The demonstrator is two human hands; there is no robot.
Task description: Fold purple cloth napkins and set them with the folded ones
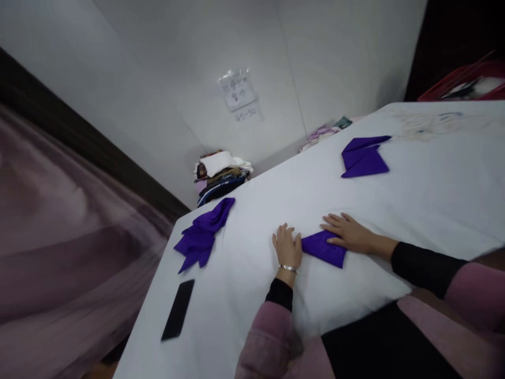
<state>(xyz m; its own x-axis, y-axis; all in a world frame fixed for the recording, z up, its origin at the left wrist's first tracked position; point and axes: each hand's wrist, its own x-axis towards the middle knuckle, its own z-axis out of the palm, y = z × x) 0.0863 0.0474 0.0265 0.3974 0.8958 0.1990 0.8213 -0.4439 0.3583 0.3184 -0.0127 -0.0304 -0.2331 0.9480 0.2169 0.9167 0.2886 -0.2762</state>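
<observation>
A folded purple cloth (325, 249) lies flat on the white-covered table (260, 210), narrowing to a point at its left. My left hand (288, 247) rests at that pointed end, palm down, fingers bent a little and apart. Across the cloth's upper right edge lies my right hand (347, 231), flat, with its fingers spread and some of them on the fabric. Neither hand grips anything. Farther back to the right is another folded purple cloth (365, 158). Several purple cloth pieces (203, 234) lie bunched together near the table's left edge.
A black phone-like slab (178, 309) lies at the left edge. Beyond the table, a pile of folded clothes (223, 173) stands against the wall, under a paper sign (236, 90). Pinkish fabric (71, 247) hangs at left. A red container (465, 81) stands at back right.
</observation>
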